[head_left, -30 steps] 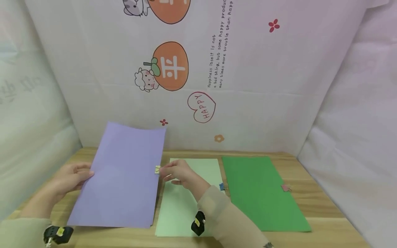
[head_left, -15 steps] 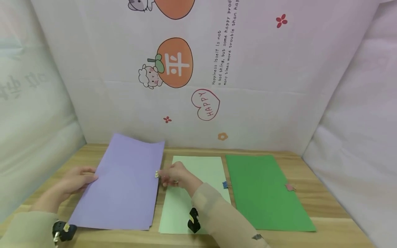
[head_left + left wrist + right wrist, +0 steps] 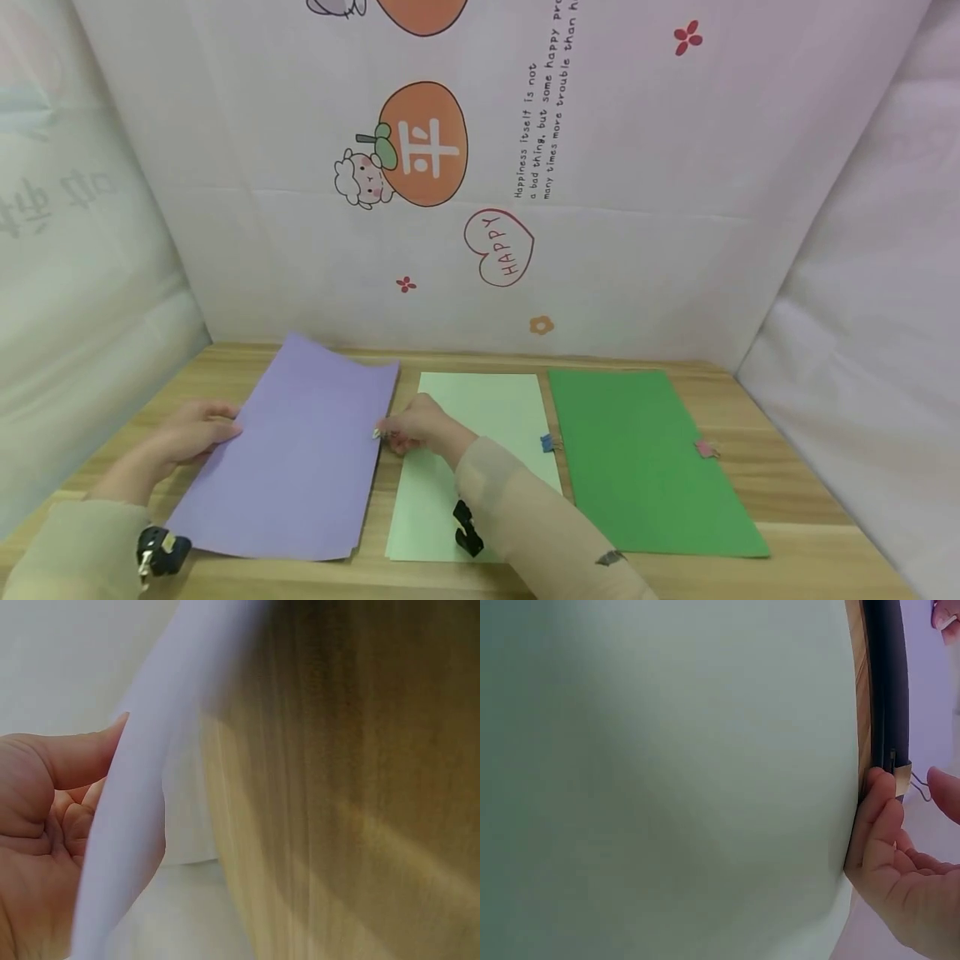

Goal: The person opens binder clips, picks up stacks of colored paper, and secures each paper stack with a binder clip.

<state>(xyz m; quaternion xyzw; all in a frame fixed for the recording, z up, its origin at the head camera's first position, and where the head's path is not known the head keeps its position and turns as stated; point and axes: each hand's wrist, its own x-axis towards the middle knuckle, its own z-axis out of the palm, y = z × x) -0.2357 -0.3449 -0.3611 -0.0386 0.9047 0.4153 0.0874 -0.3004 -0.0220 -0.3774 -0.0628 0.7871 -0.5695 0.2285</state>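
Purple paper sheets point(image 3: 300, 467) slant up off the table on the left, their far end raised and curved. At their left edge my left hand point(image 3: 189, 435) grips them, thumb point(image 3: 90, 754) on top and fingers behind. A yellowish binder clip point(image 3: 904, 778) sits on the right edge. My right hand point(image 3: 426, 423) holds this clip, fingers curled at its underside and thumb point(image 3: 946, 795) by the wire handle. In the head view the fingers partly cover the clip.
Beside the purple sheets lies pale green paper point(image 3: 487, 400) with a blue binder clip point(image 3: 547, 442), under my right forearm. Further right is dark green paper point(image 3: 645, 467) with a pink binder clip point(image 3: 706, 449). White printed cloth point(image 3: 615, 167) hangs behind the wooden table point(image 3: 795, 500).
The far end of the purple sheets has come down toward the table. Both hands have kept their places on the sheets' edges, and the right fingers have closed in around the clip.
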